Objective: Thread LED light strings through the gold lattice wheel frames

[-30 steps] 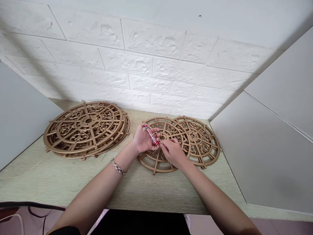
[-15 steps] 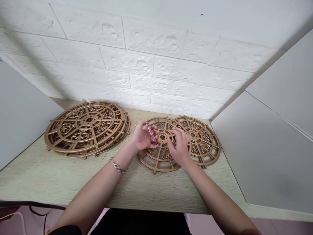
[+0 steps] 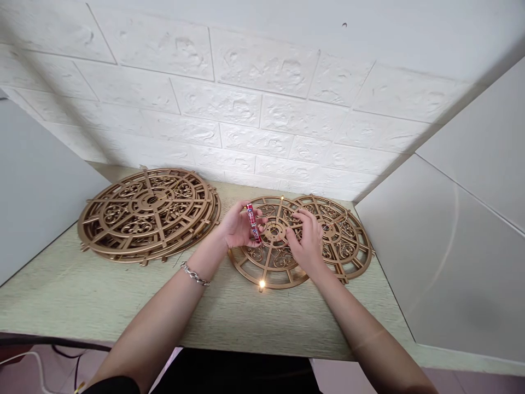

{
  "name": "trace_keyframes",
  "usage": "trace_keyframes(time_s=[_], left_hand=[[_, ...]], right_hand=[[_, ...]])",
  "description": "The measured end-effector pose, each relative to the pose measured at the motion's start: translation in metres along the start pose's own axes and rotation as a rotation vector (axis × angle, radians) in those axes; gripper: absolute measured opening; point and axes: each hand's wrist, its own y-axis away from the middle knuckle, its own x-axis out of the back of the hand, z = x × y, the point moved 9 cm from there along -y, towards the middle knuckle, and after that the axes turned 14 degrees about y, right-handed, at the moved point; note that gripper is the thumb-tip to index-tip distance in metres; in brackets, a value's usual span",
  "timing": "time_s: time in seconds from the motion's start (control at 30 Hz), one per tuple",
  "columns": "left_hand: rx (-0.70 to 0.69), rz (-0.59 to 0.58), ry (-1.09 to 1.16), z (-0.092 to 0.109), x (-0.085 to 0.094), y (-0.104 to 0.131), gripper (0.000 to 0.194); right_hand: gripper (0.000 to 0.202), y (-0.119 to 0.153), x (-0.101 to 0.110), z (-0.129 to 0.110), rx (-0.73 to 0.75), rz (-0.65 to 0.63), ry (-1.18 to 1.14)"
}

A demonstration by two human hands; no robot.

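Note:
My left hand (image 3: 241, 229) grips two red batteries (image 3: 253, 223), lined up end to end across its fingers. Just to the right, my right hand (image 3: 307, 238) hovers with bent fingers apart and nothing visible in them. Beneath both hands lies a round gold openwork disc (image 3: 274, 273) with scroll patterns and a ringed hub. A small light (image 3: 262, 284) glows on its near rim, and a fainter one (image 3: 282, 198) glows at the far rim. Another gold disc (image 3: 361, 262) overlaps it on the right.
A stack of similar gold discs (image 3: 151, 241) stands at the left of the pale wooden tabletop (image 3: 229, 323). White brick-patterned wall (image 3: 238, 104) closes off the back. Grey panels rise on the left (image 3: 36, 191) and right (image 3: 459, 262). Cables (image 3: 45, 342) run at the lower left.
Lights have come on at the near and far rim of the disc under my hands. My right hand has shifted slightly right, and the batteries have tilted a little more upright.

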Motion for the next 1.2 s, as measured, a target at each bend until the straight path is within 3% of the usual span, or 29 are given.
trace_keyframes(time_s=[0.23, 0.73, 1.0, 1.1, 1.2], left_hand=[[-0.061, 0.029, 0.02, 0.012, 0.006, 0.0, 0.025], [-0.112, 0.091, 0.027, 0.017, 0.015, -0.003, 0.024], [-0.17, 0.061, 0.054, 0.016, 0.01, -0.006, 0.028], [-0.185, 0.049, 0.055, 0.017, 0.011, -0.007, 0.029], [-0.188, 0.048, 0.052, 0.018, 0.012, -0.009, 0.03]], right_hand=[[0.028, -0.005, 0.003, 0.011, -0.046, 0.045, -0.02], [0.03, -0.007, -0.007, 0.014, -0.093, -0.014, -0.065], [0.033, -0.022, -0.011, 0.046, -0.257, 0.036, -0.257], [0.035, -0.029, 0.009, 0.05, -0.325, 0.098, -0.368], [0.042, -0.038, 0.052, 0.034, -0.18, 0.091, -0.376]])
